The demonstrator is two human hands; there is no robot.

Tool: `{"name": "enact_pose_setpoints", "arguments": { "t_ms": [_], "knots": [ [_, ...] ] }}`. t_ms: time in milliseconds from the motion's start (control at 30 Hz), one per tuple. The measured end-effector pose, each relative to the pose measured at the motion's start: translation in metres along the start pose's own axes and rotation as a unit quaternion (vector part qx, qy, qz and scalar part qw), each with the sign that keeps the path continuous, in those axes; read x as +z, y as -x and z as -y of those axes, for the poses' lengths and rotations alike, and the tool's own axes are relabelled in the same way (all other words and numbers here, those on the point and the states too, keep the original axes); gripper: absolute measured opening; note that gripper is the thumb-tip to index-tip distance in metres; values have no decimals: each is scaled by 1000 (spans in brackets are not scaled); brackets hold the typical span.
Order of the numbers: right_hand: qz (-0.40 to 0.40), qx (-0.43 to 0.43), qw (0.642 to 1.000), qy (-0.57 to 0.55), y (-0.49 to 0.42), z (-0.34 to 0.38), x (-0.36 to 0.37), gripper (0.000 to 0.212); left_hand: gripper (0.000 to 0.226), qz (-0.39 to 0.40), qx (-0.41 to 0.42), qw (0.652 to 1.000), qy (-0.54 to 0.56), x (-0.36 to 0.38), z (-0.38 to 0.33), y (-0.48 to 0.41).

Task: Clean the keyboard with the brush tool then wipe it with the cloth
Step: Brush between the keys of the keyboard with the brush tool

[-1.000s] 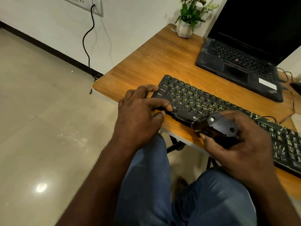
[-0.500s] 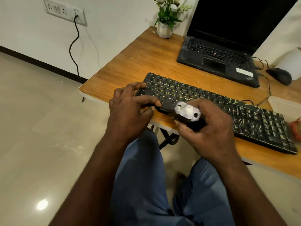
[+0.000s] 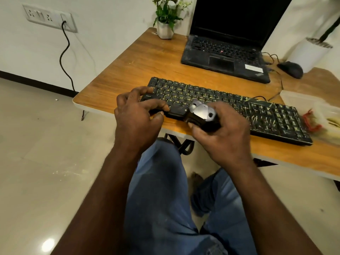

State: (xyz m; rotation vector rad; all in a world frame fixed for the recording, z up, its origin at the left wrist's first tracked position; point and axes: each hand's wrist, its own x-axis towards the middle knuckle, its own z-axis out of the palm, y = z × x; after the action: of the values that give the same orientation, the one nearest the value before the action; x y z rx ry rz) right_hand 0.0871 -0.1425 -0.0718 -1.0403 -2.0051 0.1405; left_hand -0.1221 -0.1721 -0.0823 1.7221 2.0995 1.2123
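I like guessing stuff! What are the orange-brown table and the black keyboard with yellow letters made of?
The orange-brown table looks like wood or a wood-look laminate: grain streaks, smooth low sheen, pale edge band. The black keyboard with yellow letters looks like matte plastic: moulded keycaps, dull surface, scuffed yellowish marks. Neither can be confirmed from looks alone.

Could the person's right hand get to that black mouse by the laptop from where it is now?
Probably not straight away. The right hand is wrapped around the brush tool at the keyboard front edge, and the mouse lies at the table's far side. Nothing blocks the path; the hand is just occupied.
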Motion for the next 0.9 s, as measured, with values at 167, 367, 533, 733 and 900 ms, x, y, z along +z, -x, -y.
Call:
{"name": "enact_pose_setpoints", "arguments": {
  "t_ms": [167,367,533,733,900],
  "knots": [
    [25,-35,999,-17,-10,17,20,33,29,-5,-7,1000,-10,1,1,1],
    [11,26,1000,-9,11,-18,-24,39,33,-2,-10,1000,-14,0,2,-2],
    [-43,107,993,32,36,-42,-65,35,32,-9,-17,1000,-16,2,0,0],
    [-59,93,993,39,32,-27,-44,36,32,-5,-15,1000,-16,3,-4,1],
    [-30,13,999,-1,7,4,-1,36,36,-4,-26,1000,-1,1,-9,2]
  ]
}}
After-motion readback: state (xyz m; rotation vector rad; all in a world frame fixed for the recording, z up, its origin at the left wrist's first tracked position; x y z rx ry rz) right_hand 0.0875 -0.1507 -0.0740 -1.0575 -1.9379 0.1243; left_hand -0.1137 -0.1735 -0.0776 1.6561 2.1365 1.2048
